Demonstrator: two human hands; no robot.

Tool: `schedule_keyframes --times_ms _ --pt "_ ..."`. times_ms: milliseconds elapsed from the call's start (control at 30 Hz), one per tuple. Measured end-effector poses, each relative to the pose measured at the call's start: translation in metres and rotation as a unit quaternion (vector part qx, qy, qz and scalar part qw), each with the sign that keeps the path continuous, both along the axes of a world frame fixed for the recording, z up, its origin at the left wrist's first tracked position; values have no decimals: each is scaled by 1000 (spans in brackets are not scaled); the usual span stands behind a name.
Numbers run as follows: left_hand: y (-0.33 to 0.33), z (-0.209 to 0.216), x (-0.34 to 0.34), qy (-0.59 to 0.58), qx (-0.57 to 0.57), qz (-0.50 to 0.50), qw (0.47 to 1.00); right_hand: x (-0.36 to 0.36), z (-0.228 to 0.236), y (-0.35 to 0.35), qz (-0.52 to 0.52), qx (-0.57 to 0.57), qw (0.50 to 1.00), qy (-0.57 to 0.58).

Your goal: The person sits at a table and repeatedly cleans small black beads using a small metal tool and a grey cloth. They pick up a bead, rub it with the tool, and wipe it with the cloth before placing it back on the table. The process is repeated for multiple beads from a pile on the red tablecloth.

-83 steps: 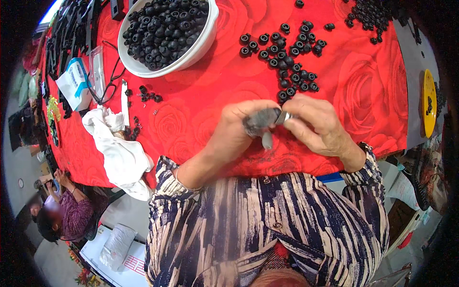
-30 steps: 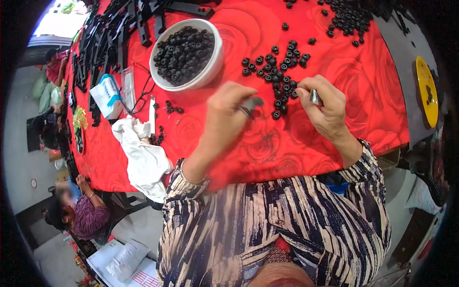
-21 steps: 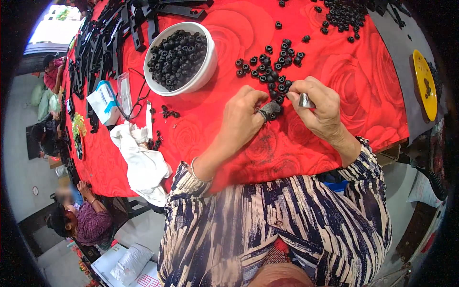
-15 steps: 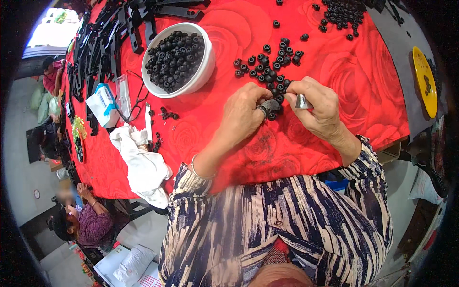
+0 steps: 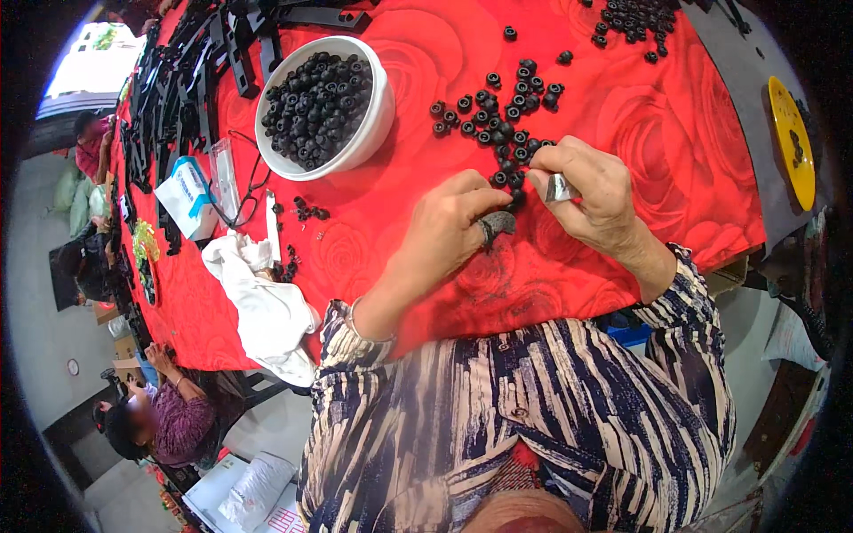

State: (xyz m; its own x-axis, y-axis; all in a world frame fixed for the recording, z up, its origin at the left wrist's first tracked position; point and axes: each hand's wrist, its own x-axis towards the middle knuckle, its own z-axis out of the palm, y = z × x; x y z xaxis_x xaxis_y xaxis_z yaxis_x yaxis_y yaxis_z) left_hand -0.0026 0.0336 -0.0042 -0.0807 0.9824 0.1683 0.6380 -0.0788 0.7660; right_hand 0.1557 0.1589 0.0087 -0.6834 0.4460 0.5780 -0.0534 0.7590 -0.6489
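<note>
My right hand (image 5: 588, 191) is closed around a small tool with a shiny silver end (image 5: 557, 188); its far end is hidden by the fingers. Across from it, my left hand (image 5: 453, 229) has its fingers curled together at the near tip of a loose pile of small round black plastic pieces (image 5: 500, 133). A dark grey wrap (image 5: 499, 224) covers one of its digits. Whatever lies between the left fingertips is too small and hidden to make out. Both hands sit close together over the red flowered cloth (image 5: 418, 306).
A white bowl (image 5: 378, 124) full of similar black pieces stands to the left. Beyond it lie long black plastic strips (image 5: 235, 53). Nearby are glasses (image 5: 253, 188), a blue-white packet (image 5: 188, 197) and a white cloth (image 5: 267, 311). A yellow plate (image 5: 791, 147) lies far right. Other people sit at left.
The black piece that showed beside my left thumb is no longer visible there. My left hand has moved slightly down and left, away from my right fingertips; the right hand keeps the tool.
</note>
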Motion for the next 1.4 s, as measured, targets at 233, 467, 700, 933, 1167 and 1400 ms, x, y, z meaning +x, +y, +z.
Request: schedule_keyframes --times_ms 233,467,700,933,1167,1400 --pt "-4 4 4 -179 -34 23 983 0 2 -1 40 -43 998 -16" --pt "-16 9 1 -626 -148 -2 766 1 4 -8 161 -130 978 -28" --pt "-20 -14 9 -744 -154 -35 649 0 5 -12 164 -70 984 -28" --pt "-20 -5 12 -696 -160 -15 700 2 10 -17 142 -55 988 -12" --pt "-23 3 15 -715 -154 -5 682 2 10 -19 112 20 993 28" --pt "-23 9 19 -697 -135 28 703 3 9 -18 107 45 993 29"
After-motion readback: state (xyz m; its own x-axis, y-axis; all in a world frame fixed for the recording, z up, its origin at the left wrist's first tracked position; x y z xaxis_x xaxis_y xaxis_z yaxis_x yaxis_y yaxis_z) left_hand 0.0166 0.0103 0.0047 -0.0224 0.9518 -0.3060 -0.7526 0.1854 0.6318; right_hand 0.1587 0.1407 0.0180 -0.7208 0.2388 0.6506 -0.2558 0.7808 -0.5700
